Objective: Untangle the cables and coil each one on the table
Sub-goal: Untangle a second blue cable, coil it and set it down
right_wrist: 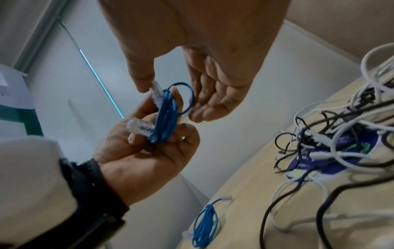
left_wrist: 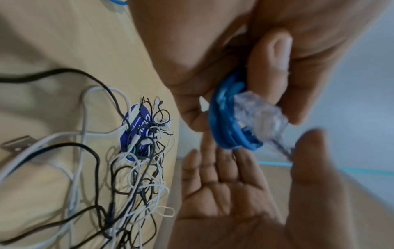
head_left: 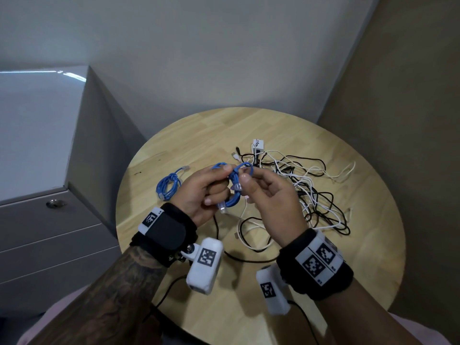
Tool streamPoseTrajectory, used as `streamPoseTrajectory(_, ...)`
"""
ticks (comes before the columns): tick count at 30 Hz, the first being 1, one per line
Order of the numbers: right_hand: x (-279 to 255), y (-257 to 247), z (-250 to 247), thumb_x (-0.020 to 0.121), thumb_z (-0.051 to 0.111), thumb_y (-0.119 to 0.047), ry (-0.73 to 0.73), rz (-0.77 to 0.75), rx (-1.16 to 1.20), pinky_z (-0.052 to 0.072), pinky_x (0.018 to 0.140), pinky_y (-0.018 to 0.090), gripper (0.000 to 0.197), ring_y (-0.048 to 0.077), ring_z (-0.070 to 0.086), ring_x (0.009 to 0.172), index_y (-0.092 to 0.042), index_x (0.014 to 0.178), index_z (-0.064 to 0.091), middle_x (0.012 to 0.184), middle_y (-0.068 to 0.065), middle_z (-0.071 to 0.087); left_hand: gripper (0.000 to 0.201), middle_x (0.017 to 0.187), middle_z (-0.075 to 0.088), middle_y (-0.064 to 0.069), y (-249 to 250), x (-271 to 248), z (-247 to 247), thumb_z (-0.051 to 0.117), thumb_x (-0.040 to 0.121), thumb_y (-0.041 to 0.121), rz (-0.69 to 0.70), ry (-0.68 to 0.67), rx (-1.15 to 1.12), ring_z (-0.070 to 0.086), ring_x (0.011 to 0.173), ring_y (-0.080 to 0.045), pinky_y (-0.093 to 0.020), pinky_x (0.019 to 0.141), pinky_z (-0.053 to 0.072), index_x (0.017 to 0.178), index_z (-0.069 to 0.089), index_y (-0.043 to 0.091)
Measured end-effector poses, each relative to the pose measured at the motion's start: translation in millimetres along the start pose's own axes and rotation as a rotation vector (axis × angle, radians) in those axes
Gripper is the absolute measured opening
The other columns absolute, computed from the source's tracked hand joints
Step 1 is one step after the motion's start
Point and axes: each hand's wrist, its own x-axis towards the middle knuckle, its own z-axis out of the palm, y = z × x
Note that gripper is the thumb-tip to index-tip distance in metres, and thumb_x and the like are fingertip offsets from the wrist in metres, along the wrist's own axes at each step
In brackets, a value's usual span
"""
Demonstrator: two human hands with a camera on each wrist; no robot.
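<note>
Two hands work above the round wooden table (head_left: 199, 135). The left hand (head_left: 206, 192) grips a bundled blue cable (head_left: 234, 192), fingers curled round its loops. The right hand (head_left: 268, 195) pinches one clear plug (right_wrist: 155, 91) of that cable between thumb and forefinger. A second blue coil (head_left: 168, 186) lies on the table to the left; tangled black and white cables (head_left: 306, 190) lie to the right.
</note>
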Motion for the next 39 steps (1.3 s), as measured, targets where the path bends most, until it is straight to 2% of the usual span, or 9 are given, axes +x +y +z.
streamPoseTrajectory(9, 5.9, 1.0, -4.4, 0.098, 0.064, -0.011, 0.161, -0.152, -0.065, 0.054, 0.065, 0.027, 0.009, 0.009, 0.066, 0.065, -0.010, 0.090, 0.059, 0.073, 0.001, 0.071, 0.042, 0.048, 0.033, 0.009, -13.6, 0.4, 9.6, 0.059, 0.086, 0.021, 0.042, -0.015, 0.024, 0.021, 0.037, -0.003, -0.014, 0.039, 0.020, 0.120, 0.042, 0.004)
streamPoseTrajectory(12, 10.1, 3.5, -7.5, 0.098, 0.064, -0.009, 0.216, -0.195, -0.114, 0.054, 0.067, 0.028, 0.009, 0.009, 0.067, 0.068, -0.004, 0.091, 0.060, 0.076, 0.003, 0.070, 0.030, 0.068, 0.044, -0.004, -19.9, -0.9, 17.8, 0.063, 0.083, 0.008, 0.130, -0.010, 0.110, 0.027, 0.043, -0.004, -0.013, 0.044, 0.025, 0.109, 0.056, -0.003)
streamPoseTrajectory(15, 10.4, 6.1, -8.6, 0.098, 0.064, -0.012, 0.255, -0.224, -0.201, 0.053, 0.066, 0.026, 0.007, 0.007, 0.066, 0.068, -0.011, 0.091, 0.062, 0.075, -0.003, 0.071, 0.022, 0.052, 0.034, 0.004, -28.4, 0.3, 21.5, 0.067, 0.080, -0.010, 0.189, 0.102, 0.225, 0.033, 0.045, -0.006, -0.016, 0.046, 0.035, 0.098, 0.063, 0.003)
streamPoseTrajectory(20, 7.0, 13.1, -13.7, 0.099, 0.061, -0.031, 0.203, -0.350, -0.461, 0.057, 0.067, 0.039, 0.013, 0.016, 0.070, 0.073, -0.025, 0.108, 0.068, 0.081, -0.002, 0.073, 0.014, 0.078, 0.045, -0.014, -34.5, 2.8, 19.7, 0.074, 0.077, 0.003, 0.226, 0.214, 0.184, 0.040, 0.059, -0.016, -0.020, 0.051, 0.039, 0.089, 0.071, 0.010)
streamPoseTrajectory(22, 2.9, 14.0, -12.9, 0.098, 0.062, -0.030, 0.167, -0.451, -0.531, 0.057, 0.072, 0.033, 0.026, 0.018, 0.070, 0.078, -0.022, 0.121, 0.072, 0.090, 0.001, 0.076, 0.013, 0.090, 0.045, -0.015, -29.8, 4.3, 16.9, 0.070, 0.083, 0.001, 0.237, 0.231, 0.119, 0.038, 0.057, -0.013, -0.016, 0.047, 0.037, 0.081, 0.072, 0.013)
streamPoseTrajectory(24, -1.7, 13.8, -8.1, 0.097, 0.065, -0.023, 0.167, -0.505, -0.497, 0.054, 0.078, 0.022, 0.026, 0.010, 0.071, 0.085, -0.015, 0.121, 0.073, 0.097, -0.002, 0.077, 0.012, 0.075, 0.048, -0.010, -25.7, 3.8, 14.1, 0.063, 0.088, -0.003, 0.231, 0.199, 0.063, 0.039, 0.050, -0.007, -0.013, 0.044, 0.036, 0.085, 0.067, 0.008)
streamPoseTrajectory(29, 3.8, 3.5, -4.3, 0.093, 0.071, -0.011, 0.154, -0.150, -0.036, 0.052, 0.072, 0.031, 0.030, 0.017, 0.063, 0.074, -0.015, 0.123, 0.069, 0.078, 0.000, 0.069, 0.010, 0.063, 0.048, 0.004, -21.4, -0.3, 10.7, 0.063, 0.084, 0.004, 0.146, 0.024, -0.043, 0.029, 0.041, -0.001, -0.013, 0.050, 0.025, 0.091, 0.068, 0.008)
streamPoseTrajectory(34, 3.9, -3.5, -7.6, 0.093, 0.064, -0.051, 0.011, 0.165, 0.102, 0.054, 0.069, 0.037, 0.043, 0.025, 0.059, 0.080, -0.013, 0.104, 0.078, 0.091, 0.027, 0.067, 0.019, 0.072, 0.058, -0.003, -15.2, -3.7, 13.5, 0.064, 0.083, -0.001, 0.127, -0.029, -0.008, 0.027, 0.038, -0.002, -0.016, 0.057, 0.022, 0.102, 0.065, 0.001)
streamPoseTrajectory(39, 10.8, -12.1, -23.8, 0.082, 0.066, -0.041, -0.104, 0.290, 0.051, 0.052, 0.064, 0.028, 0.029, 0.013, 0.052, 0.066, -0.013, 0.081, 0.075, 0.072, 0.008, 0.054, 0.017, 0.063, 0.056, -0.002, -16.1, -3.4, 9.5, 0.062, 0.084, -0.008, 0.147, 0.029, 0.135, 0.032, 0.039, -0.004, -0.012, 0.040, 0.028, 0.091, 0.065, 0.007)
